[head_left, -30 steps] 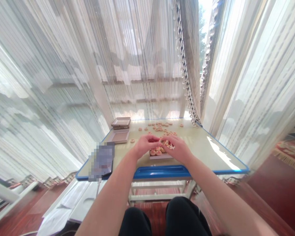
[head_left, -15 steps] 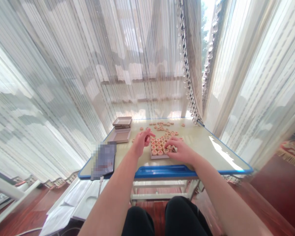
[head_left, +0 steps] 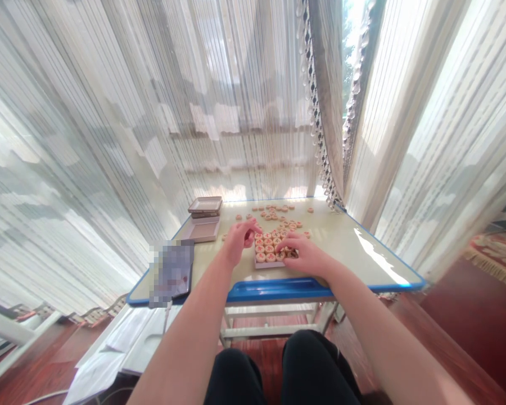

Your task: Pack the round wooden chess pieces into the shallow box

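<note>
A shallow box (head_left: 266, 266) of round wooden Chinese chess pieces lies near the front of the table. Rows of pieces with red characters (head_left: 269, 249) fill its left part; others bear dark characters. My right hand (head_left: 306, 254) is bent over the box's right side. Its thumb and fingers close about a dark-lettered Chinese chess piece (head_left: 280, 255) at the front row, and the hand hides several pieces behind it. By the box's far left corner is my left hand (head_left: 241, 235), index finger stretched out and the other fingers curled, with nothing seen in it.
Loose pieces (head_left: 272, 216) lie scattered beyond the box. Stacked shallow trays (head_left: 205, 205) and a box tray (head_left: 203, 229) stand at the table's back left. A dark tablet (head_left: 177, 270) with a cable lies at the left edge. A blue trough (head_left: 278, 288) lines the front edge.
The view has shifted slightly. My left hand's fingers now bend down closer to the box's far left corner. My right hand stays over the same pieces with little change.
</note>
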A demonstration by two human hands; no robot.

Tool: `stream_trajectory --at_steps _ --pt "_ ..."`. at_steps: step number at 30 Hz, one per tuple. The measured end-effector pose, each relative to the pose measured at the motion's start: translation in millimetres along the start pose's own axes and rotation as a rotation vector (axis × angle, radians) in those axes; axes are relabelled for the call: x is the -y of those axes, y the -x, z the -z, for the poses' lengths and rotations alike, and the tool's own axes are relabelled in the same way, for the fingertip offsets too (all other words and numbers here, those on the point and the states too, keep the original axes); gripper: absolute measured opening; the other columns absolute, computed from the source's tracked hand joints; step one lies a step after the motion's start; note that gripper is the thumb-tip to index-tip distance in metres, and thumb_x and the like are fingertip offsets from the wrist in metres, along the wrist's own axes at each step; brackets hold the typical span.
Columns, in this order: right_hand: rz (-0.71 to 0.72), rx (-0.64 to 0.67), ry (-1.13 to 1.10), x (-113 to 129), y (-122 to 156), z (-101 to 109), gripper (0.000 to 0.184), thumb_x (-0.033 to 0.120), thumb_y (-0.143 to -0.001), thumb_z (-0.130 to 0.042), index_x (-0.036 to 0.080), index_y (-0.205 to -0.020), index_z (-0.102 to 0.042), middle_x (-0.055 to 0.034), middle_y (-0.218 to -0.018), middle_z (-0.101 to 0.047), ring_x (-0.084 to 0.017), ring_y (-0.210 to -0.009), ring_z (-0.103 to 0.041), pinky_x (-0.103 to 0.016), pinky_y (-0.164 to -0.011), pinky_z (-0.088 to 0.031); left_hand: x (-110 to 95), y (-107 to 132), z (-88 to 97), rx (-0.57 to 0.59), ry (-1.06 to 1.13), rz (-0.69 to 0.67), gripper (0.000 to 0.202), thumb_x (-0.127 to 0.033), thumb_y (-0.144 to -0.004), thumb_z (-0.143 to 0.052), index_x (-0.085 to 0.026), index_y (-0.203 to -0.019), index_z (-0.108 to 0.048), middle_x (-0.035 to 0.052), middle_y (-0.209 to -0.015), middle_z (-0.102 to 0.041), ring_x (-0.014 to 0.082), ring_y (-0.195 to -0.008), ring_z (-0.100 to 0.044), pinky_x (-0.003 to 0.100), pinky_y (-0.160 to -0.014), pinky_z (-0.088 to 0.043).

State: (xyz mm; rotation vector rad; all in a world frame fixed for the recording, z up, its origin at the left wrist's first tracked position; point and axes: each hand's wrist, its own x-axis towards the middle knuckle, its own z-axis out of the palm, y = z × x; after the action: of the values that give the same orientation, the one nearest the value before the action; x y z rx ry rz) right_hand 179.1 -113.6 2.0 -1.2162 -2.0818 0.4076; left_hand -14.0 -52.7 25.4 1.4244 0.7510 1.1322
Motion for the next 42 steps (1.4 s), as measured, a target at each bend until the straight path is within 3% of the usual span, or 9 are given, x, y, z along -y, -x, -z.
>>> stream_trajectory --at_steps 15,21,28,31,33,35,37,40,42 --pt "0.063 -0.024 0.001 -2.4 1.3 2.1 0.024 0.013 -0.065 -0.058 0.021 -0.085 -0.068 -0.0022 -0.084 -0.053 -0.017 -0.084 -0.051 -0.032 -0.081 -0.041 0.3 3.5 -1.0 0.018 -0.249 0.000 0.036 -0.046 -0.072 -0.057 -0.012 -0.061 -0.063 -0.0056 -0.042 -0.034 0.0039 -0.041 -0.028 0.020 -0.042 -0.020" --pt "0.099 -0.054 0.029 -5.9 2.8 3.2 0.021 0.011 -0.065 -0.056 0.021 -0.076 -0.070 -0.0020 -0.077 -0.050 -0.017 -0.078 -0.050 -0.032 -0.075 -0.042 3.7 1.5 0.7 -0.029 -0.265 -0.018 0.037 -0.047 -0.072 -0.057 -0.013 -0.060 -0.063 -0.0053 -0.042 -0.033 0.0041 -0.041 -0.027 0.020 -0.042 -0.020" --pt "0.110 -0.028 0.032 -0.5 3.8 3.3 0.025 0.007 -0.063 -0.053 0.020 -0.073 -0.072 -0.0017 -0.072 -0.049 -0.016 -0.075 -0.050 -0.030 -0.073 -0.042 6.6 -2.5 3.5 -0.163 -0.332 -0.083 0.037 -0.046 -0.074 -0.054 -0.014 -0.056 -0.061 -0.0050 -0.041 -0.031 0.0054 -0.040 -0.027 0.021 -0.042 -0.021" --pt "0.102 -0.046 0.032 -1.4 3.8 3.1 0.024 0.008 -0.064 -0.054 0.020 -0.074 -0.072 -0.0018 -0.072 -0.050 -0.016 -0.075 -0.050 -0.030 -0.073 -0.042 10.6 -5.4 7.4 -0.364 -0.601 -0.168 0.032 -0.040 -0.074 -0.054 -0.015 -0.057 -0.062 -0.0012 -0.046 -0.043 0.0096 -0.048 -0.039 0.023 -0.050 -0.032" --pt "0.101 -0.074 0.035 -3.4 3.5 2.4 0.021 0.010 -0.066 -0.054 0.020 -0.073 -0.071 -0.0018 -0.072 -0.050 -0.016 -0.074 -0.051 -0.031 -0.073 -0.042 15.1 -7.8 10.7 -0.477 -0.810 -0.256 0.019 -0.030 -0.072 -0.056 -0.016 -0.063 -0.065 0.0030 -0.058 -0.056 0.0148 -0.061 -0.050 0.027 -0.063 -0.039" --pt "0.106 -0.111 0.041 -5.7 3.0 1.2 0.020 0.011 -0.067 -0.055 0.020 -0.073 -0.071 -0.0019 -0.074 -0.050 -0.016 -0.074 -0.051 -0.032 -0.075 -0.043 20.9 -10.7 13.9 -0.440 -0.962 -0.314 0.016 -0.018 -0.069 -0.054 -0.017 -0.075 -0.069 0.0070 -0.078 -0.065 0.0204 -0.081 -0.056 0.031 -0.079 -0.041" --pt "0.113 -0.145 0.050 -7.4 2.4 -0.4 0.020 0.011 -0.067 -0.056 0.021 -0.076 -0.071 -0.0024 -0.078 -0.050 -0.016 -0.077 -0.051 -0.033 -0.078 -0.043 27.8 -14.2 16.9 -0.291 -1.044 -0.307 0.029 -0.010 -0.066 -0.050 -0.018 -0.085 -0.070 0.0078 -0.096 -0.067 0.0231 -0.098 -0.055 0.033 -0.091 -0.038" --pt "0.117 -0.169 0.054 -8.8 1.5 -2.5 0.022 0.011 -0.066 -0.056 0.022 -0.078 -0.071 -0.0034 -0.084 -0.051 -0.017 -0.082 -0.052 -0.036 -0.083 -0.042 37.5 -19.7 21.6 -0.089 -1.058 -0.241 0.039 -0.006 -0.065 -0.045 -0.019 -0.092 -0.071 0.0060 -0.105 -0.067 0.0236 -0.106 -0.054 0.035 -0.097 -0.036" --pt "0.116 -0.172 0.046 -9.3 1.4 -3.4 0.022 0.010 -0.066 -0.056 0.022 -0.078 -0.070 -0.0040 -0.087 -0.051 -0.017 -0.085 -0.052 -0.036 -0.085 -0.042 41.4 -22.1 24.3 -0.057 -1.072 -0.216 0.042 -0.005 -0.066 -0.044 -0.019 -0.095 -0.071 0.0061 -0.106 -0.067 0.0240 -0.106 -0.054 0.036 -0.098 -0.036"
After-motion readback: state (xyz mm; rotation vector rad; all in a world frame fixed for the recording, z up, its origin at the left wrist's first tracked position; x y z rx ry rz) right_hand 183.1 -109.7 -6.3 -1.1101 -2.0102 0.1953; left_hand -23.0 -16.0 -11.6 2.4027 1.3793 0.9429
